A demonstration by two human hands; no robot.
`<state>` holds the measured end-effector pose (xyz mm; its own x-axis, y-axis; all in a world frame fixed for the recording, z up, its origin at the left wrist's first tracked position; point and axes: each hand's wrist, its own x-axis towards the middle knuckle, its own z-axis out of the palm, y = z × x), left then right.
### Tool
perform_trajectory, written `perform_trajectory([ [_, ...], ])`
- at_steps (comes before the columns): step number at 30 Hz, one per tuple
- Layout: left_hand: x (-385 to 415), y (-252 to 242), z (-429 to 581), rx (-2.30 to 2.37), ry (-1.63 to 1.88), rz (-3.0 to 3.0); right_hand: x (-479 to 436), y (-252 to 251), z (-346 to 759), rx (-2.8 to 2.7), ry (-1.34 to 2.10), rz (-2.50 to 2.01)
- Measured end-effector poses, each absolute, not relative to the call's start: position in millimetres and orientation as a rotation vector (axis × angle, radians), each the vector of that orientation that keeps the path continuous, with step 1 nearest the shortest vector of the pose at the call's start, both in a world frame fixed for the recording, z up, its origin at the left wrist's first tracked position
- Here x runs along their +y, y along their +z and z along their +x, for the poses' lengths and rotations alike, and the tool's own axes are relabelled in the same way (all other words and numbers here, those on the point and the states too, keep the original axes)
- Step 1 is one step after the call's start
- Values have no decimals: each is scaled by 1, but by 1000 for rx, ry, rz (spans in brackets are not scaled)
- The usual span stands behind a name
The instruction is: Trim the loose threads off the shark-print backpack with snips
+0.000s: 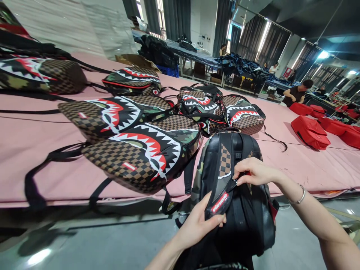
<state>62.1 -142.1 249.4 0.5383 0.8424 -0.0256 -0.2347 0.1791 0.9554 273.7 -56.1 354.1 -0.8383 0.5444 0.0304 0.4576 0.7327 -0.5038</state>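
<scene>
A black backpack [253, 221] stands at the table's front edge with its strap side facing me. My left hand [201, 221] is closed around the lower part of its checkered shoulder strap [225, 163], beside a red label with white lettering [220, 203]. Above it, my right hand [250, 171] pinches the strap's edge; something small and dark is between its fingertips, too hidden to name. Directly left of the backpack lies a checkered backpack with a shark-mouth print [112, 159], untouched by either hand.
More shark-print backpacks [243, 112] lie across the pink-covered table [284, 165], their black straps [53, 157] trailing over it. Red bags [309, 132] sit at the right, where a person [296, 93] works. Behind, a long table [202, 56] bears dark piles.
</scene>
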Motion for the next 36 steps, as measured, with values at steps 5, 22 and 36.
perform_trajectory([
  [5, -141, 251, 63, 635, 841, 1148, -57, 353, 271, -2794, 717, -780],
  [22, -141, 250, 62, 630, 856, 1126, -67, 360, 248, -2941, 515, -697],
  [36, -140, 244, 66, 578, 885, 1124, -84, 359, 230, -3046, 212, -696],
])
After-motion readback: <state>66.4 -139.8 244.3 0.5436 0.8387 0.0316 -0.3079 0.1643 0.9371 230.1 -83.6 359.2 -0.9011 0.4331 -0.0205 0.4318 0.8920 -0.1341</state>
